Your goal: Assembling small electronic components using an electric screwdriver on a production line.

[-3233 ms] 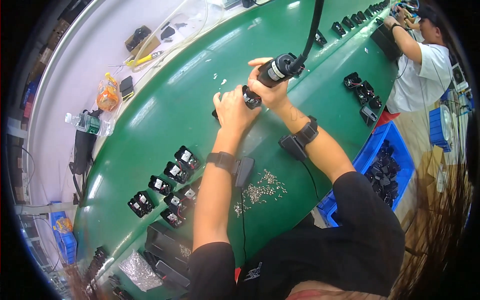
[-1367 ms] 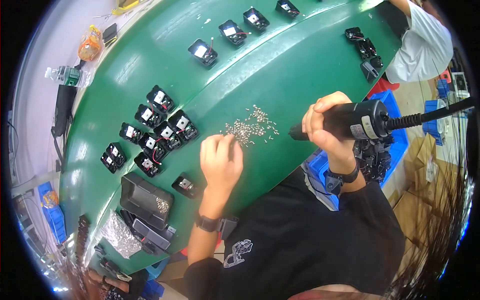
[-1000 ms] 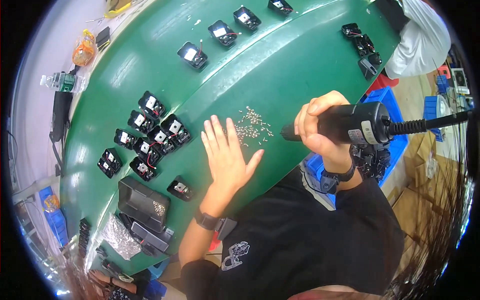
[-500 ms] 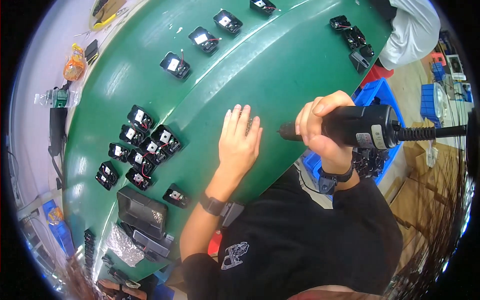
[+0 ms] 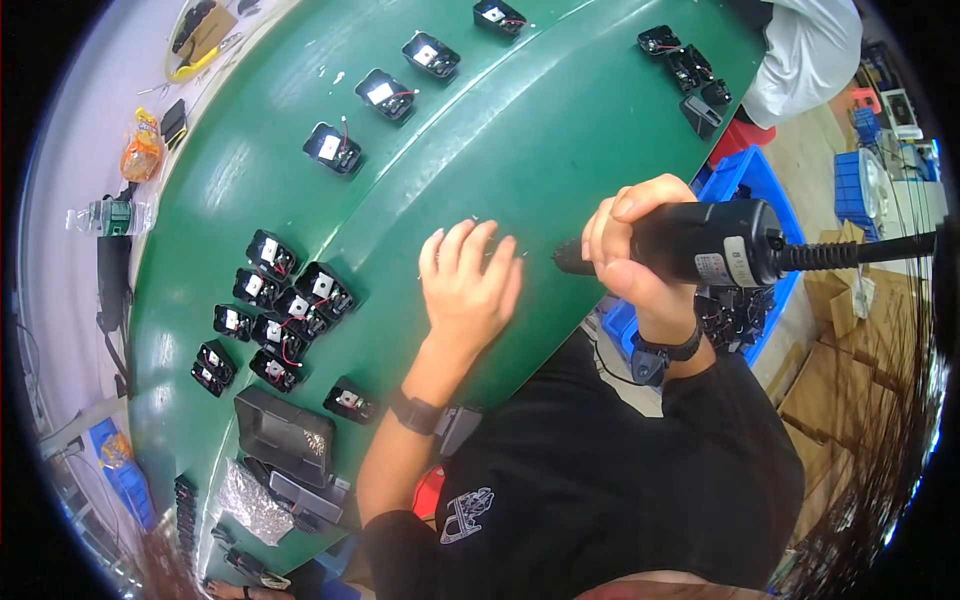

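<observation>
My left hand (image 5: 470,292) hovers over or rests on the green table (image 5: 520,150), palm down with its fingers apart. Small shiny bits that look like screws lie around its fingertips. My right hand (image 5: 645,235) is wrapped round a black electric screwdriver (image 5: 715,245), its dark tip pointing left toward my left hand and its cord running off to the right. Left of my left hand, several black plastic housings (image 5: 325,288) with white parts and red wires stand in a cluster. A single housing (image 5: 349,400) sits beside my left forearm.
A black open box (image 5: 268,425) holds small metal screws, with a clear plastic bag (image 5: 250,498) near it. More housings (image 5: 386,94) stand in a row at the far side. A blue crate (image 5: 780,205) of black parts is at right. A person's white sleeve (image 5: 812,65) shows far right.
My left hand has shifted slightly left and its fingers have spread wider, with small bits now scattered around them. The right hand still grips the screwdriver; the whole view has shifted a little.
</observation>
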